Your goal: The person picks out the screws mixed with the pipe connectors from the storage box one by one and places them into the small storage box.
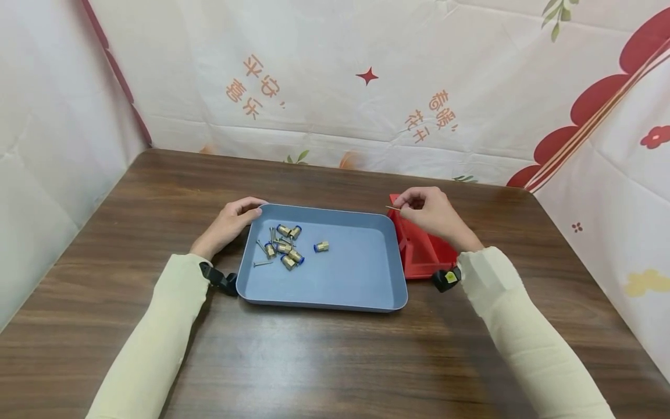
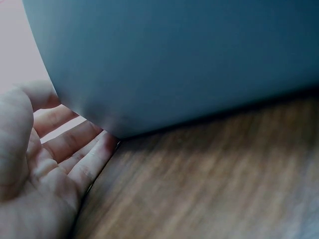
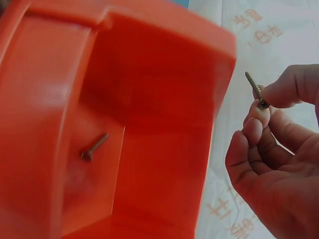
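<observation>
Screw (image 3: 256, 89) pinched in right hand (image 1: 434, 215) between thumb and fingertips, just off far right corner of blue tray (image 1: 356, 262). Right beside tray: red bin (image 1: 419, 269), second screw (image 3: 94, 147) lying inside. At tray's far left corner: left hand (image 1: 225, 228), fingers loosely spread, touching tray edge. Inside tray, left half: brass fittings (image 1: 284, 248) with blue ends, jumbled with loose screws (image 1: 263, 263). At tray's middle: lone fitting (image 1: 321, 247), apart from pile. Under tray: wooden table (image 1: 314, 361).
</observation>
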`<action>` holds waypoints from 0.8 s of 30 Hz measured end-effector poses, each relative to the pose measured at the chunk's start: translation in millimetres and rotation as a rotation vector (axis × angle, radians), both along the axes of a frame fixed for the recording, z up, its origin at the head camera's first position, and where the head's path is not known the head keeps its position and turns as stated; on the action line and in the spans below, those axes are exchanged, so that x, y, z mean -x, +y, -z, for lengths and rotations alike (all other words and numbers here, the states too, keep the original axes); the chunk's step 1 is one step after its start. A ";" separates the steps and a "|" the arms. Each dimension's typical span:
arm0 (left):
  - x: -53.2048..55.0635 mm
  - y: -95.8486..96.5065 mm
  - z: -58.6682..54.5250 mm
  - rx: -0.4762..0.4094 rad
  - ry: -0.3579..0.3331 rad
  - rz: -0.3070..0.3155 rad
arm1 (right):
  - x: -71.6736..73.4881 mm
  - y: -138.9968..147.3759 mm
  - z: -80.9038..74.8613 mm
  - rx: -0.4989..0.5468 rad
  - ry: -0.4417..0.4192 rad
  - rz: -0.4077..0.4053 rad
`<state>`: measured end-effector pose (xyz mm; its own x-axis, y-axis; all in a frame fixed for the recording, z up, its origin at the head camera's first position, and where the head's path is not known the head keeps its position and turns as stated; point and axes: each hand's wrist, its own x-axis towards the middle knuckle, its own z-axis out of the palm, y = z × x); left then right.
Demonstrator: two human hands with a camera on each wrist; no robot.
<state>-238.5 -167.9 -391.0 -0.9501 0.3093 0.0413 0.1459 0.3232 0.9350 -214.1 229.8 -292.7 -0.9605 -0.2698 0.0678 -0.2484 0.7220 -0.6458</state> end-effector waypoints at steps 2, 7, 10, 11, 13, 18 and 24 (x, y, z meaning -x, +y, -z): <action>-0.3 -0.2 0.7 -0.002 -0.002 -0.001 | -0.5 4.7 0.2 -0.011 -0.008 0.007; -0.7 -0.5 1.1 -0.003 0.004 0.001 | -3.5 16.6 1.4 -0.052 -0.017 0.037; -1.0 0.0 0.3 -0.002 0.009 0.003 | -5.8 25.0 2.4 -0.067 -0.016 0.069; -1.2 0.3 -0.2 -0.002 0.011 0.004 | -6.5 27.9 3.0 -0.070 -0.014 0.079; -1.6 0.6 -0.6 0.002 0.021 0.006 | -7.3 33.8 5.0 -0.074 -0.010 0.097; -2.7 0.8 -0.8 0.009 0.031 0.005 | -8.2 45.1 9.9 -0.078 0.005 0.112; -3.6 1.0 -1.4 0.003 0.024 0.004 | -8.6 47.9 9.7 -0.076 -0.015 0.108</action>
<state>-234.9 -166.9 -389.6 -0.9475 0.3134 0.0635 0.1698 0.3250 0.9303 -205.5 277.7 -302.4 -0.9850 -0.1687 0.0370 -0.1576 0.7908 -0.5914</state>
